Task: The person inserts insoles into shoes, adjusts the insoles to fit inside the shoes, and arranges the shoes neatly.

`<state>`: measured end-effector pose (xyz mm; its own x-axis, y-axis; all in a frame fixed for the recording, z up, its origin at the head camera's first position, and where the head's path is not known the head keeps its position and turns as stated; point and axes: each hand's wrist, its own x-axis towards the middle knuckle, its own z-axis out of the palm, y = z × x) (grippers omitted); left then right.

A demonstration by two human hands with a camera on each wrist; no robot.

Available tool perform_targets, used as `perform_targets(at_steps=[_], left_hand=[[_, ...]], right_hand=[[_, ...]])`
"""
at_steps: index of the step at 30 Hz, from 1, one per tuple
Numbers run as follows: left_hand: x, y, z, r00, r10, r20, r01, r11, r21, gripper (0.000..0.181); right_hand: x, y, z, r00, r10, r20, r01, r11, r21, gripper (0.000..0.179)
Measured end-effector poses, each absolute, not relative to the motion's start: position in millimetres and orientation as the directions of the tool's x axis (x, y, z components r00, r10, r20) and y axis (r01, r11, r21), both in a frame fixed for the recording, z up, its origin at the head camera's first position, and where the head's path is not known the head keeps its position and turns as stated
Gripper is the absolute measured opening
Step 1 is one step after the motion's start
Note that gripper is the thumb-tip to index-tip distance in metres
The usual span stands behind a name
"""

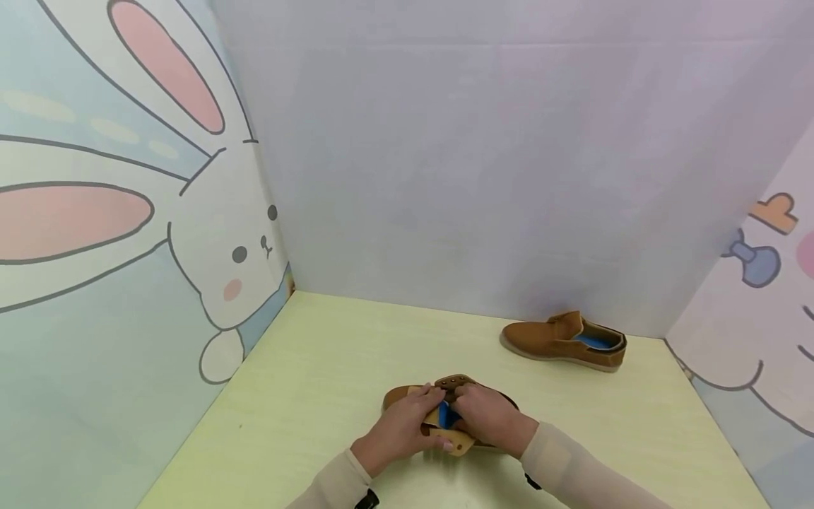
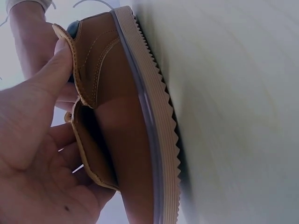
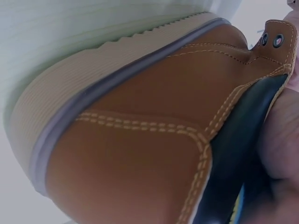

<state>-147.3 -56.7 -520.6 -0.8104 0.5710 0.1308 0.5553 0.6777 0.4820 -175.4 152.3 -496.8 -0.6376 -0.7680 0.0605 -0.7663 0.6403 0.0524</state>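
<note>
A brown leather shoe (image 1: 396, 396) with eyelet flaps, tan stitching and a blue lining inside lies sole down, toe to the left. My left hand (image 1: 407, 420) holds its front part; in the left wrist view the thumb (image 2: 58, 65) is at the near flap and the fingers are by the raised tongue (image 2: 91, 149). My right hand (image 1: 492, 417) reaches into the opening from the heel side, its fingers bent at the far eyelet flap (image 1: 450, 382). In the right wrist view the dark collar (image 3: 243, 144) partly hides that hand, and its fingertips are out of sight.
A second brown shoe (image 1: 540, 339) stands behind to the right, near the grey back wall (image 1: 496, 177), toe to the left. The pale yellow tabletop (image 1: 305, 375) extends around both shoes. Side panels (image 1: 114, 353) with cartoon animals border it.
</note>
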Motion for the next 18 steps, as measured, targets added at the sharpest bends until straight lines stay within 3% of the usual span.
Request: perform_targets(at_steps=[5,9,14,18], left_hand=[[-147.7,-55.7,-521.3,-0.812,0.571,0.12,0.547,0.673,0.499,0.09],[-148.4,-55.7,-520.3,-0.812,0.571,0.12,0.547,0.672,0.499,0.09],[-149.0,-55.2,-519.3,-0.814,0.567,0.123,0.547,0.679,0.49,0.089],[-148.6,-55.4,-521.2,-0.823,0.558,0.109,0.53,0.683,0.502,0.09]], right_hand=[[-177.1,156.5,-497.8,-0.569,-0.821,0.049,-0.819,0.571,0.055,0.005],[-179.4,160.0,-494.1,-0.509,-0.861,0.022,-0.861,0.509,-0.016,0.011],[-181.9,160.1,-488.7,-0.478,-0.878,-0.003,-0.869,0.473,-0.142,0.014],[-183.1,159.5,-488.8,-0.457,-0.89,-0.008,-0.879,0.453,-0.15,0.015]])
